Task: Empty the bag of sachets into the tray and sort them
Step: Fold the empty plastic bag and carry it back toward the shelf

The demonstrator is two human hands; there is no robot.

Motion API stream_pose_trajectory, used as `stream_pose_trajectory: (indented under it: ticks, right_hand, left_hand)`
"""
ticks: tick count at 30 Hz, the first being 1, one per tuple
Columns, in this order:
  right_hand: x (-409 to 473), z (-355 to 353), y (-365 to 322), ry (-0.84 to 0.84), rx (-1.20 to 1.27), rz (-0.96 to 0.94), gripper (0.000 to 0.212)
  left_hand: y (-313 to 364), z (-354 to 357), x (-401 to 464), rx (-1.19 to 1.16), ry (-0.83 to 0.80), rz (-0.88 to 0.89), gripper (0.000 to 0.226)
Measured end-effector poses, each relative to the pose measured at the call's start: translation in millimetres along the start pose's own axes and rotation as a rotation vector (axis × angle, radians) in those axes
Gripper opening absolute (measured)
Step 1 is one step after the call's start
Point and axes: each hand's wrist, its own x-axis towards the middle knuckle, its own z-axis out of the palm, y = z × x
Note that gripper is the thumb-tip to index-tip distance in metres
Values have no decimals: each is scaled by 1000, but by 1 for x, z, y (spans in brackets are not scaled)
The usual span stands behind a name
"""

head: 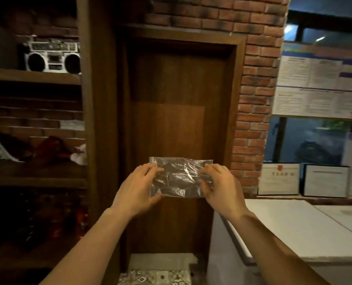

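Item: clear plastic bag (180,177), centre frame, before the wooden door (177,112). My left hand (137,187) and right hand (217,186) each keep a pinching grip on its side edges. I judge it light, limp, slippery; hold the corners.

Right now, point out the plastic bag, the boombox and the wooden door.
bag (179,177), head view, crinkled clear middle between the two hands.
boombox (52,56), head view, front panel between its speakers.
door (171,89), head view, upper panel above the bag.
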Motion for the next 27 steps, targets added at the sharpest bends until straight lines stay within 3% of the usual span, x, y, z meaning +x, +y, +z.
stream_pose_trajectory:
  ticks: [9, 18, 27]
  right_hand:
    - [38, 69, -47, -101, 143, -301, 63]
    - [92, 88, -18, -58, 197, -375, 32]
    - [72, 125, 36, -83, 279, -301, 21]
  left_hand:
    - [-51, -38, -30, 183, 89, -200, 70]
    - [-48, -42, 10, 285, 134, -240, 69]
    - [-48, 29, 12, 275, -11, -277, 71]
